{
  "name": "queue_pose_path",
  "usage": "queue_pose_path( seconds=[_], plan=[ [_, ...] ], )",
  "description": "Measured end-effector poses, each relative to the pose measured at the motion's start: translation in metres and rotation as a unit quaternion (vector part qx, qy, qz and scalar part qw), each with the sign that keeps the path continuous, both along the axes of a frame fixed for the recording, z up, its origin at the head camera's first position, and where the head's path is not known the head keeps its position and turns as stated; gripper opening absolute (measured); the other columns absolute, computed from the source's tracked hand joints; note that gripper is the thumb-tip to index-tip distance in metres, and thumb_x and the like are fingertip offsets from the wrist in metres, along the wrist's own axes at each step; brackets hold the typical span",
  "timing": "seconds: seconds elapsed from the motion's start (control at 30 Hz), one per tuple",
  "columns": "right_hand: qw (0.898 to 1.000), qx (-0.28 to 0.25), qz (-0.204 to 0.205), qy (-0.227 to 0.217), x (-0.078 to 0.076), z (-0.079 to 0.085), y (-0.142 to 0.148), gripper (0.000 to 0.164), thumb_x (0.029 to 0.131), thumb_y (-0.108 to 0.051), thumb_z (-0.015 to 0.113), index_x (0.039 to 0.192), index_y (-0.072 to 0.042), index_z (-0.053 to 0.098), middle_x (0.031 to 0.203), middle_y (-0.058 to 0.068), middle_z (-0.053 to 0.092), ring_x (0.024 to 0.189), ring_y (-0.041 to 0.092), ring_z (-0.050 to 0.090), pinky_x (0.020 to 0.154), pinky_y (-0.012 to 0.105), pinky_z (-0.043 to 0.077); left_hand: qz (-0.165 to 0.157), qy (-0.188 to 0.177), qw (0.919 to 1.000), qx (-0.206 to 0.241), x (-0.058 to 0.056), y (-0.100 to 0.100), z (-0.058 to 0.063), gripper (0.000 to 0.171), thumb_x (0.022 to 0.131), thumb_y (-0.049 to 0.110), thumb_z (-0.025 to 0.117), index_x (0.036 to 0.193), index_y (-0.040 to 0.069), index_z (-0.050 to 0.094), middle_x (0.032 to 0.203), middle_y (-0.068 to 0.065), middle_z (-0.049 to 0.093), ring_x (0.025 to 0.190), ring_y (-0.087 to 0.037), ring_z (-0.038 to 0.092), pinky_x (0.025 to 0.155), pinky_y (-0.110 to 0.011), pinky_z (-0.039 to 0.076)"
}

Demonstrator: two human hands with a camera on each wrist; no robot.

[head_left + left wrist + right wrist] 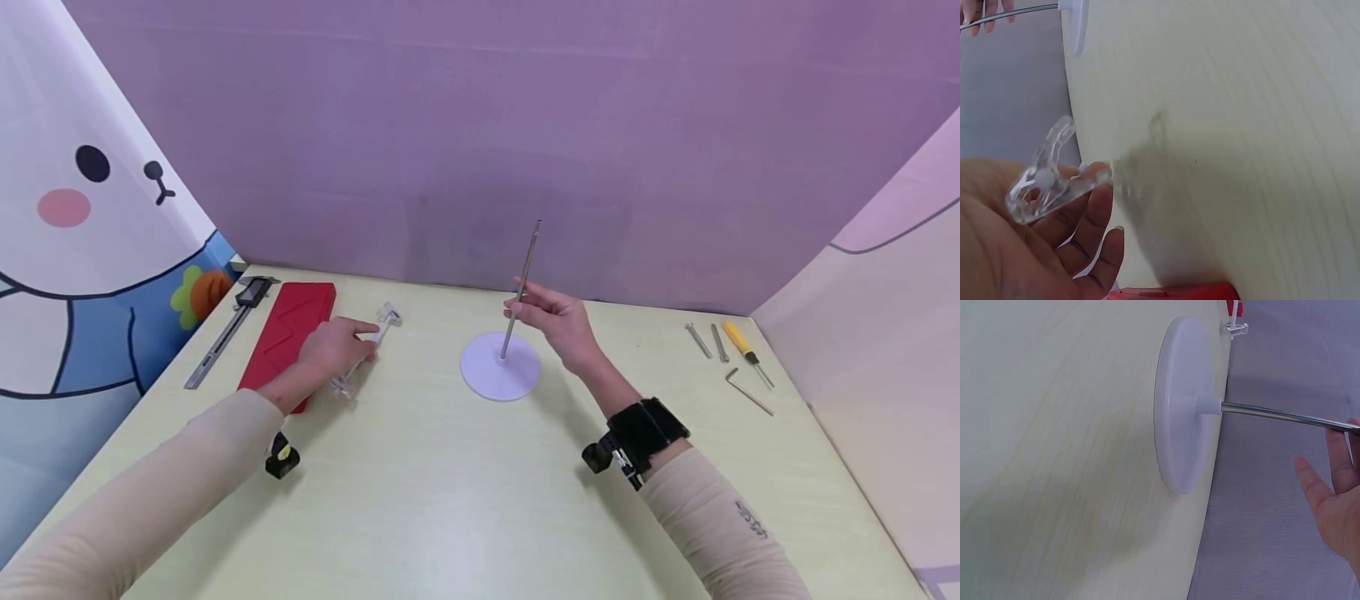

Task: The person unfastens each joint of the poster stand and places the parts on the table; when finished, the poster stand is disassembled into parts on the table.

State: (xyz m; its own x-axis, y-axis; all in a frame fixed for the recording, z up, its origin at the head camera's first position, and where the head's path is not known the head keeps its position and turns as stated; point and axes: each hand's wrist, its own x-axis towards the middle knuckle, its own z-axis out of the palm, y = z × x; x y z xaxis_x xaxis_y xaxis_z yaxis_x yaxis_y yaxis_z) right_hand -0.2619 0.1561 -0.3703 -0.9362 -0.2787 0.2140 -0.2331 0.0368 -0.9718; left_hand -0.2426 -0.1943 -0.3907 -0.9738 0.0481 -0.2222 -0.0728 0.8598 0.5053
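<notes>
My left hand [335,346] holds a slim white bar with clear plastic clips [388,316] at its ends, low over the table. In the left wrist view one transparent clip [1045,179] shows close up, in front of the fingers. My right hand [558,323] grips a thin metal rod [529,254] partway up, between thumb and fingers. That rod rises, slightly tilted, from the centre of a round white base [487,379] on the table. From the right wrist view, the rod's lower end sits in a short white collar [1209,405] on the base.
A red case [296,312] lies beneath and beside my left forearm, with a digital caliper [225,337] left of it. To the right are two bolts [699,340], a yellow-handled screwdriver [738,337] and a hex key [748,392]. A purple cloth wall [450,125] stands behind the table.
</notes>
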Motion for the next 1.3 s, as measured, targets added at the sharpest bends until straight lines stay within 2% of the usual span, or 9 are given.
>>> queue_pose_path(
  seconds=[0.17,0.53,0.73,0.8,0.9,1.0,1.03,1.17,1.3],
  plan=[
    [1.000,0.000,-0.001,-0.003,0.000,0.000,0.001,0.044,0.097,-0.008,0.065,0.140,-0.008,0.059,0.101,-0.008,0.077,0.096,0.010,0.075,0.099,0.039,0.055,-0.016,-0.012,0.9996,-0.018,-0.001,0.003,0.000,0.050,0.098,0.025,0.059,0.146,0.012,0.053,0.085,-0.004,0.076,0.063,-0.015,0.060,0.054,-0.027,0.041],
    [1.000,-0.004,-0.001,-0.003,0.000,0.000,0.000,0.043,0.096,-0.008,0.066,0.139,-0.008,0.060,0.099,-0.008,0.077,0.095,0.011,0.075,0.091,0.026,0.057,-0.035,-0.007,0.9979,-0.054,0.002,0.006,0.001,0.048,0.099,0.027,0.060,0.143,0.009,0.056,0.075,-0.003,0.074,0.058,-0.014,0.054,0.053,-0.026,0.034],
    [1.000,-0.003,-0.001,-0.004,0.000,0.000,0.000,0.044,0.096,-0.009,0.066,0.139,-0.008,0.060,0.101,-0.006,0.078,0.096,0.011,0.075,0.094,0.029,0.057,-0.087,0.018,0.9935,-0.072,0.001,-0.002,0.008,0.053,0.098,0.028,0.062,0.146,0.009,0.052,0.095,-0.010,0.076,0.069,-0.017,0.060,0.054,-0.026,0.040],
    [1.000,-0.002,-0.002,-0.002,-0.001,0.001,0.000,0.043,0.096,-0.009,0.066,0.139,-0.008,0.060,0.100,-0.007,0.078,0.095,0.011,0.075,0.094,0.030,0.057,-0.131,0.051,0.9855,-0.094,-0.001,-0.006,0.009,0.055,0.097,0.028,0.064,0.147,0.011,0.051,0.109,-0.015,0.074,0.076,-0.022,0.063,0.055,-0.029,0.044],
    [1.000,-0.002,-0.003,-0.001,-0.001,0.000,0.000,0.043,0.096,-0.008,0.066,0.139,-0.007,0.060,0.100,-0.008,0.078,0.095,0.010,0.075,0.093,0.028,0.057,-0.209,0.109,0.9612,-0.143,-0.003,-0.013,0.009,0.055,0.095,0.029,0.068,0.145,0.012,0.054,0.129,-0.017,0.068,0.104,-0.033,0.066,0.078,-0.041,0.058],
    [1.000,-0.005,-0.003,-0.002,-0.002,0.000,0.000,0.043,0.096,-0.007,0.066,0.139,-0.007,0.060,0.098,-0.009,0.077,0.094,0.010,0.075,0.093,0.027,0.057,-0.268,0.143,0.9344,-0.186,-0.005,-0.019,0.007,0.053,0.095,0.032,0.068,0.143,0.012,0.057,0.142,-0.017,0.060,0.133,-0.043,0.051,0.102,-0.060,0.049],
    [1.000,-0.006,-0.002,-0.003,-0.002,-0.001,0.001,0.043,0.096,-0.007,0.066,0.139,-0.007,0.060,0.098,-0.009,0.077,0.094,0.010,0.075,0.093,0.027,0.057,-0.279,0.145,0.9294,-0.194,-0.005,-0.021,0.007,0.053,0.095,0.033,0.067,0.143,0.012,0.057,0.145,-0.016,0.057,0.139,-0.046,0.044,0.107,-0.064,0.043],
    [1.000,-0.004,-0.003,-0.004,-0.002,-0.001,0.001,0.043,0.096,-0.007,0.066,0.139,-0.007,0.060,0.098,-0.009,0.077,0.095,0.010,0.075,0.094,0.029,0.057,-0.303,0.138,0.9197,-0.208,-0.004,-0.026,0.003,0.054,0.096,0.035,0.066,0.144,0.014,0.055,0.151,-0.017,0.051,0.147,-0.049,0.031,0.111,-0.068,0.035],
    [1.000,-0.002,-0.004,-0.006,-0.002,-0.001,0.000,0.043,0.096,-0.008,0.066,0.139,-0.007,0.060,0.098,-0.010,0.077,0.095,0.010,0.075,0.096,0.033,0.057,-0.311,0.135,0.9164,-0.213,-0.004,-0.030,-0.002,0.057,0.096,0.039,0.065,0.146,0.016,0.053,0.156,-0.015,0.045,0.150,-0.049,0.024,0.114,-0.068,0.030]
  ],
)
